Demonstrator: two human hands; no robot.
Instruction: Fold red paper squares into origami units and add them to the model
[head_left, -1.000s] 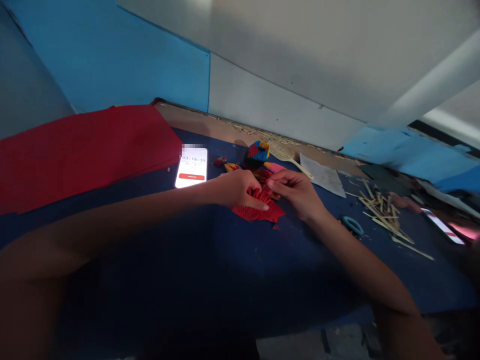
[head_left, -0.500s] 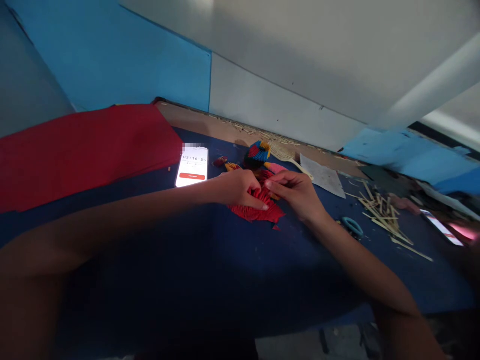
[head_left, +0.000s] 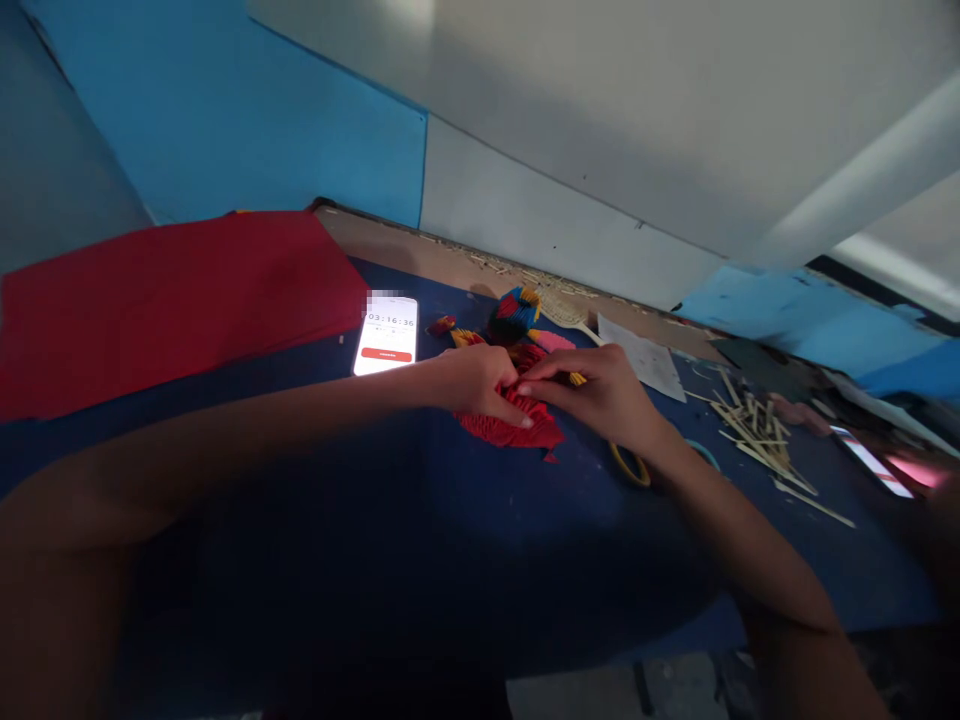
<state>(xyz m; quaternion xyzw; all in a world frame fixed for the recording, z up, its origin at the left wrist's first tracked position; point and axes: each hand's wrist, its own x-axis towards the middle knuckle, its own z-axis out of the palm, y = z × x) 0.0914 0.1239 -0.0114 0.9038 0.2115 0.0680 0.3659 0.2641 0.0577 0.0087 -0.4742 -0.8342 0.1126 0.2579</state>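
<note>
A red pleated piece (head_left: 499,430), perhaps paper or cloth, lies on the dark blue table top (head_left: 450,560). My left hand (head_left: 476,380) is closed on its upper side, thumb stretched along the folds. From the right, my right hand (head_left: 604,392) pinches thumb and forefinger together at the folds, right beside the left fingers. What sits in that pinch is too small to make out. Just behind the hands stand a blue, red and yellow ridged bundle (head_left: 514,316) and a pink piece (head_left: 553,341). Both hands hide part of the red piece.
A lit phone (head_left: 388,340) lies left of my hands, beside a large red sheet (head_left: 187,310). Rightward are a yellow ring (head_left: 628,466), white paper (head_left: 641,358), several pale sticks (head_left: 757,430) and another phone (head_left: 870,460). A pale long-handled tool (head_left: 570,318) lies behind.
My right hand has moved slightly left, its fingertips now against the left fingers. The yellow ring has come into sight below its wrist. My left hand stays on the red piece.
</note>
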